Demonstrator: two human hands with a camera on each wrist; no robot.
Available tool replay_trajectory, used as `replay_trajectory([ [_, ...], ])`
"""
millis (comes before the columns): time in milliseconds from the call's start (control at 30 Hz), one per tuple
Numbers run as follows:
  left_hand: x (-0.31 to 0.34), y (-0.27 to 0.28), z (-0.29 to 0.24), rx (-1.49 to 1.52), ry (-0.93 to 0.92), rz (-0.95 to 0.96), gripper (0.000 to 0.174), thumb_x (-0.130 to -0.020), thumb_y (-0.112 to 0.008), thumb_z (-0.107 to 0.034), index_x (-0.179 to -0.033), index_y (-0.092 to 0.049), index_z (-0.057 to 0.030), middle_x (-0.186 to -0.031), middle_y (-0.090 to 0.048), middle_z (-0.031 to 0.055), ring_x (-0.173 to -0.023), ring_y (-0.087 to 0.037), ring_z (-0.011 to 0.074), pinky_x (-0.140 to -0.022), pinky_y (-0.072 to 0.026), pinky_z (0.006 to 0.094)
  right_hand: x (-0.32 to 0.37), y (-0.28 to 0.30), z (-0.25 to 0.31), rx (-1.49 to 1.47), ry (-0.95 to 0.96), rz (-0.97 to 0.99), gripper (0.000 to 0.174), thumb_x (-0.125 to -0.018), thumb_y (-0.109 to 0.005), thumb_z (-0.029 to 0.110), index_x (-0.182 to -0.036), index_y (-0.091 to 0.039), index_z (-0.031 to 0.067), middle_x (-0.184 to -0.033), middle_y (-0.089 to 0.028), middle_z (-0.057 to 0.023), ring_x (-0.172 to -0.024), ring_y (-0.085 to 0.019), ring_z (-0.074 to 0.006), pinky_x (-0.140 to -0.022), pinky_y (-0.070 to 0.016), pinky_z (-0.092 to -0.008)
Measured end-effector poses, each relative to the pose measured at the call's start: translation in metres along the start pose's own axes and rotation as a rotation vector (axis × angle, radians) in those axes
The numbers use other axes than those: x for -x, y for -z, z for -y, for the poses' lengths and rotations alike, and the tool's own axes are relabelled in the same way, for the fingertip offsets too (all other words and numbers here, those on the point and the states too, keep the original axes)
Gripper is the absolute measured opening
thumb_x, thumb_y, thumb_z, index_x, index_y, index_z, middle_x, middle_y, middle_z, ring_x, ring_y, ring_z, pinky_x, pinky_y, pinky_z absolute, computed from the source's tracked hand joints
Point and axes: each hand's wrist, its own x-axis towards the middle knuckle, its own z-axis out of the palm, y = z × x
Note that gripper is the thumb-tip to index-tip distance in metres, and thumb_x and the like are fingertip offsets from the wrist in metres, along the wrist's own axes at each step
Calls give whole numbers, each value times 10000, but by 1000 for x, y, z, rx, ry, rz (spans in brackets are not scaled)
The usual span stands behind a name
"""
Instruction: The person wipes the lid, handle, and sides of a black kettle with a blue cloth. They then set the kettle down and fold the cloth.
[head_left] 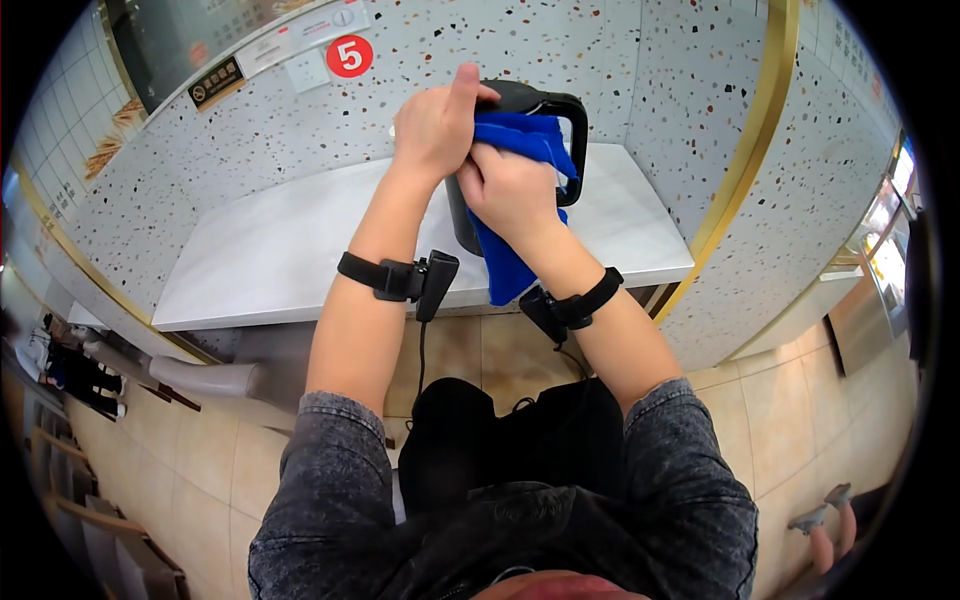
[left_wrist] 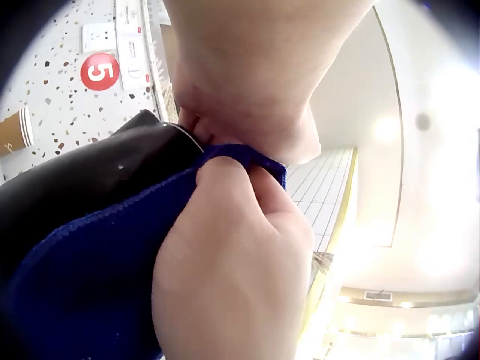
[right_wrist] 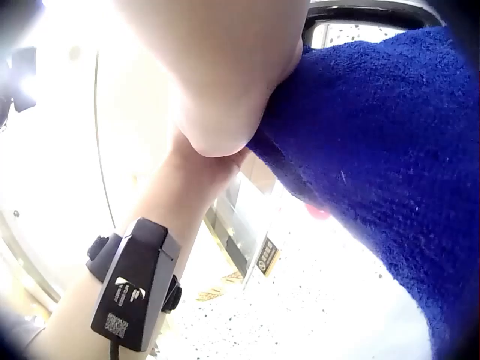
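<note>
A black lidded jug (head_left: 466, 222) with a large loop handle (head_left: 579, 150) stands on the white tabletop. At its top left my left hand (head_left: 433, 132) grips the rim, thumb pointing up and fingers curled behind the jug. My right hand (head_left: 513, 192) pinches a blue cloth (head_left: 505, 268) against the jug's near side. One part of the cloth lies up by the lid and handle; the rest hangs down the side. In the left wrist view, the right hand's thumb and finger bunch the cloth's edge close under the left hand. Cloth covers much of the jug in the right wrist view.
Behind the white table (head_left: 270, 240) rises a speckled wall (head_left: 300, 130) with a red number 5 sign (head_left: 349, 57). A paper cup (left_wrist: 15, 132) shows beyond the jug. A gold-edged partition (head_left: 730, 170) closes the right side. A padded chair (head_left: 210, 378) stands at the left.
</note>
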Motion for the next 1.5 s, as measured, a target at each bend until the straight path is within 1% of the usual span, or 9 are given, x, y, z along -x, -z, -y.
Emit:
replay_trajectory([
  [233,0,10,3,171,81,71,791,-971,-179,-620,-899,-760,-88,-939,-723,121,-978,-639,296,-908,-439,342,12,15,-24,13,-207,-68,69,-832,-610,113,-807,-629,52,-638,-586,-160,-558,-581,-333,-522,-460,-397],
  [300,0,11,1,113,30,92,882,-970,-129,-647,-974,-738,-8,-976,-721,137,-964,-638,236,-883,-446,306,9,27,-42,2,-365,-83,96,-847,-592,118,-788,-598,42,-696,-604,-177,-637,-602,-362,-568,-474,-436],
  [567,7,0,6,199,6,-25,715,-995,-230,-548,-898,-755,-72,-919,-725,129,-938,-649,323,-875,-455,358,-25,88,-117,-336,-205,-53,366,-822,-451,13,-1137,-615,-77,-1157,-631,-222,-1110,-562,-369,-1000,-416,-385],
  [633,9,-3,6,180,-64,-73,682,-994,-269,-539,-895,-753,-68,-900,-725,128,-901,-657,326,-830,-475,364,-49,95,-110,-10,-43,190,334,-841,-498,38,-1138,-627,-46,-1162,-629,-221,-1117,-558,-374,-993,-421,-381],
  [767,14,-7,5,170,-38,-111,655,-990,-305,-533,-887,-752,-67,-874,-724,128,-877,-663,328,-807,-485,368,-60,77,-101,-182,-145,611,370,-875,-671,220,-1189,-637,27,-1094,-687,-139,-970,-647,-287,-892,-486,-336],
  [967,15,-13,8,146,-93,-177,643,-986,-323,-536,-885,-746,-62,-871,-720,133,-869,-667,323,-792,-491,367,-42,44,-126,-367,-434,532,395,-869,-683,238,-1212,-645,45,-1092,-705,-80,-931,-632,-137,-858,-491,-283],
  [1167,17,-16,11,199,-152,-218,582,-989,-378,-490,-871,-738,-49,-858,-720,124,-860,-674,306,-771,-498,346,-44,47,-122,-324,-476,489,392,-859,-664,237,-1195,-659,33,-1070,-704,-101,-934,-640,-149,-859,-496,-289],
  [1233,19,-12,9,137,-129,-142,596,-1018,-311,-441,-970,-727,-17,-1013,-727,114,-968,-669,258,-873,-473,306,-33,35,-131,-404,-506,455,382,-870,-636,220,-1189,-657,10,-1082,-700,-89,-966,-633,-144,-880,-484,-284],
  [1500,20,-15,9,89,-134,-169,500,-1015,-364,-378,-964,-729,-41,-990,-729,101,-910,-668,255,-822,-486,306,-21,33,-138,-1023,-805,229,330,-915,-587,184,-1178,-643,-8,-1065,-682,-68,-943,-618,-141,-843,-476,-255],
])
